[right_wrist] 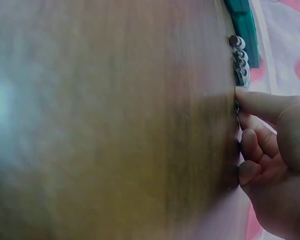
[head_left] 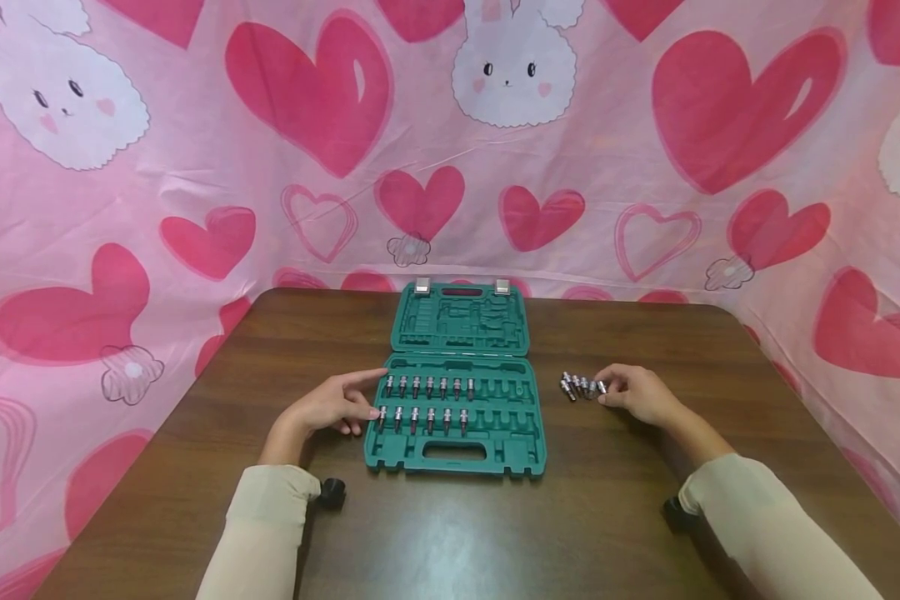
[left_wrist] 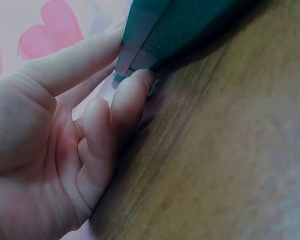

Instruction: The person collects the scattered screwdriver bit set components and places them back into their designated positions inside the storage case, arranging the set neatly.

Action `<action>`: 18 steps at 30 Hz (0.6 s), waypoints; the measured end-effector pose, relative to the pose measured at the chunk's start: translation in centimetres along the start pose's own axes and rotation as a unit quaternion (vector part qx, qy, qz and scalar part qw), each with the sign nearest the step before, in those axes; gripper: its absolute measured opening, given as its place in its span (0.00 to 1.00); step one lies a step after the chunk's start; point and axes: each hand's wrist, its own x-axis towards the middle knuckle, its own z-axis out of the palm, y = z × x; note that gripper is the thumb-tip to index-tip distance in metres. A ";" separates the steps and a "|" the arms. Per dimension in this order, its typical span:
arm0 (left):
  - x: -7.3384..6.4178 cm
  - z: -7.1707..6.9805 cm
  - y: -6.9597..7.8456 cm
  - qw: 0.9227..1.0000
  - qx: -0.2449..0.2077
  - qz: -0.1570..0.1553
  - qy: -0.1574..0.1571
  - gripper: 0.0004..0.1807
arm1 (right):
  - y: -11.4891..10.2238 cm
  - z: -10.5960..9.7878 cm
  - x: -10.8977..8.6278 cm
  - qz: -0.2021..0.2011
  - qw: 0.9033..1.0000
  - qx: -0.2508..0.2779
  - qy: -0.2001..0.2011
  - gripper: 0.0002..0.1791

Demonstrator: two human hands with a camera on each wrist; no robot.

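- Head view: I see the loose socket bits [head_left: 584, 385] bunched on the table [head_left: 450, 542], just right of the green case [head_left: 401, 450], which lies open with its lid [head_left: 420, 304] folded back.
- The right hand [head_left: 637, 396] appears to pinch the rightmost bit [head_left: 602, 387] of that bunch between thumb and forefinger. The left hand [head_left: 333, 404] is relaxed, its forefinger straight and its thumb on the case's left edge, not wrapped round it.
- Seated bits [head_left: 430, 387] fill the left part of both rows; slots to their right are bare.
- I judge each bit rigid, dense for its size and hard to damage, but smooth and round enough to roll or slip. I would pinch the thick chromed end across its barrel, leaving the narrow dark tip clear.
- The case looks like stiff, fairly light plastic; it could slide if pushed, so its side edge makes a sensible place to steady it.
- Left wrist view: I find the thumb against the case's edge, with other fingers bent beside its lower side, close to the tabletop.
- Right wrist view: thumb and fingers come together low at the table beside the line of bits. They hide the pinched piece, so I cannot tell how firm the hold is.
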 end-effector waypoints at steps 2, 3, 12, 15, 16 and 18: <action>0.0 0.0 0.0 1.000 0.000 0.000 0.000 0.40 | -0.1 0.2 -0.1 -0.001 1.000 -0.006 0.016 0.13; 0.0 0.0 0.0 1.000 0.000 0.000 0.000 0.40 | -0.1 0.2 -0.1 -0.001 1.000 -0.011 0.025 0.13; 0.0 -0.1 -0.2 1.000 -0.001 0.000 0.002 0.40 | -0.4 0.7 -0.1 0.010 0.996 -0.044 0.074 0.11; 0.0 -0.1 -0.2 1.000 0.001 -0.001 0.002 0.41 | -0.6 0.7 -0.2 0.011 0.995 -0.054 0.082 0.10; 0.0 -0.1 -0.2 1.000 0.004 -0.001 0.003 0.41 | -0.7 0.8 -0.2 0.011 0.995 -0.057 0.087 0.10; 0.0 -0.1 -0.1 1.000 0.008 -0.001 0.006 0.41 | -0.8 0.8 -0.3 0.013 0.993 -0.060 0.097 0.10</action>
